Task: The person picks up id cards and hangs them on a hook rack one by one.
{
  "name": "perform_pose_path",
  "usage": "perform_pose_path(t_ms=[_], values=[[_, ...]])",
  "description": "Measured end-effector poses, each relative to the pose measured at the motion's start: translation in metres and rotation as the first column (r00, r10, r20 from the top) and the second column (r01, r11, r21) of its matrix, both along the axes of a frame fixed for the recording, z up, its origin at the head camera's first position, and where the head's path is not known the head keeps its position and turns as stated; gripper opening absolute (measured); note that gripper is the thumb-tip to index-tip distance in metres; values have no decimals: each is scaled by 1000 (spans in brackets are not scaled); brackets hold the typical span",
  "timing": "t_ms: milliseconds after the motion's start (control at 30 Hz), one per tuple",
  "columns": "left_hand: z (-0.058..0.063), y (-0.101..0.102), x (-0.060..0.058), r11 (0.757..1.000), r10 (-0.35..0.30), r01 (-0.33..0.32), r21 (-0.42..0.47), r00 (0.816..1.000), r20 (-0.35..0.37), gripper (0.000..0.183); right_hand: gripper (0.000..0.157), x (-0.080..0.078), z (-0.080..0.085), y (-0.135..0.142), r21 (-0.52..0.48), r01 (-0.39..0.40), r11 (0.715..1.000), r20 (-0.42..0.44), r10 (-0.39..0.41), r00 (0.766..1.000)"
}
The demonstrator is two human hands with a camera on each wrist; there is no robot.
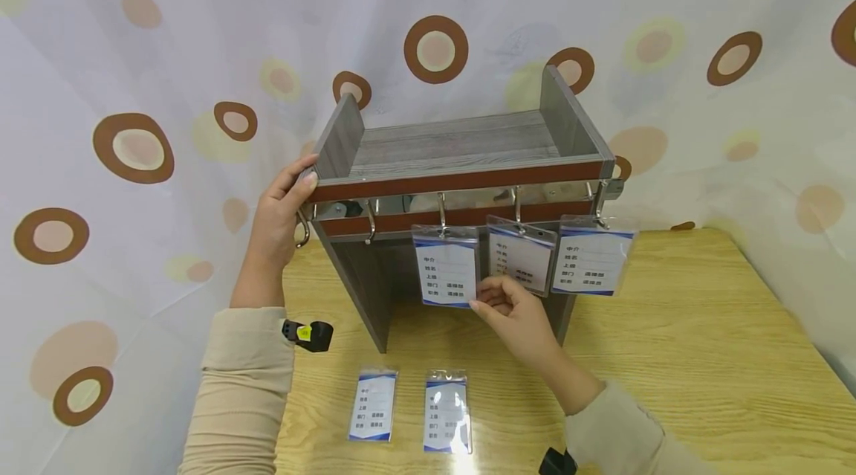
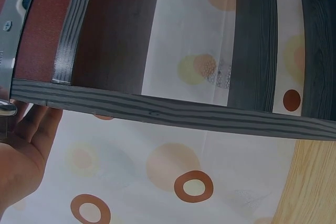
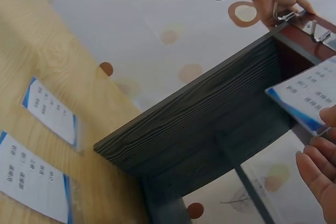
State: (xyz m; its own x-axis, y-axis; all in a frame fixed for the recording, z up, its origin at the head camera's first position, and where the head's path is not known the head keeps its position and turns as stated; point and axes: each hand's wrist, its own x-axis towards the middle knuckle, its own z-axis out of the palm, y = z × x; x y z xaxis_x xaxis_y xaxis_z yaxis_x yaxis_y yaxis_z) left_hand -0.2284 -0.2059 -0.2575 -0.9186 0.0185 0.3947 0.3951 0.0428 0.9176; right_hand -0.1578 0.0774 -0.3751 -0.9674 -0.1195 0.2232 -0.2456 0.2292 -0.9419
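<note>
A grey wooden rack (image 1: pixel 461 172) with a row of metal hooks (image 1: pixel 371 222) stands on the table. My left hand (image 1: pixel 276 218) grips its upper left corner, thumb at the front; the left wrist view shows fingers (image 2: pixel 44 127) against the side board. From the middle hook hangs a clear badge holder (image 1: pixel 446 267) with a white and blue card. My right hand (image 1: pixel 518 319) pinches that holder's lower right corner. Two more badge holders hang to its right, one tilted (image 1: pixel 521 258) and one at the right end (image 1: pixel 594 259).
Two badge holders lie flat on the wooden table (image 1: pixel 689 356) before the rack: one at left (image 1: pixel 373 406), another at right (image 1: pixel 446 413) with glare on it. A patterned cloth (image 1: pixel 200 29) covers the wall behind. The two left hooks bear no badge.
</note>
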Motion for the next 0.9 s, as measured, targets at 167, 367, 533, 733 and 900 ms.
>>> perform_pose_path(t_ms=[167, 367, 533, 733, 900], values=[[0, 0, 0, 1000, 2, -2, 0, 1000, 4, 38, 21, 2, -14, 2, 6, 9, 1000, 71, -10, 997], [0, 0, 0, 1000, 3, -3, 0, 1000, 4, 38, 22, -1, -42, 2, 5, 1, 1000, 148, -2, 989], [1, 0, 0, 1000, -7, 7, -1, 1000, 4, 38, 23, -4, -64, 0, 4, -35, 999, 188, 33, 982], [1, -1, 0, 1000, -16, 16, -5, 1000, 6, 40, 26, -8, -88, -2, 36, -67, 997, 241, 56, 969], [1, -1, -1, 1000, -2, 2, -5, 1000, 3, 39, 33, -9, -106, -2, 31, -124, 992, 249, 113, 962]])
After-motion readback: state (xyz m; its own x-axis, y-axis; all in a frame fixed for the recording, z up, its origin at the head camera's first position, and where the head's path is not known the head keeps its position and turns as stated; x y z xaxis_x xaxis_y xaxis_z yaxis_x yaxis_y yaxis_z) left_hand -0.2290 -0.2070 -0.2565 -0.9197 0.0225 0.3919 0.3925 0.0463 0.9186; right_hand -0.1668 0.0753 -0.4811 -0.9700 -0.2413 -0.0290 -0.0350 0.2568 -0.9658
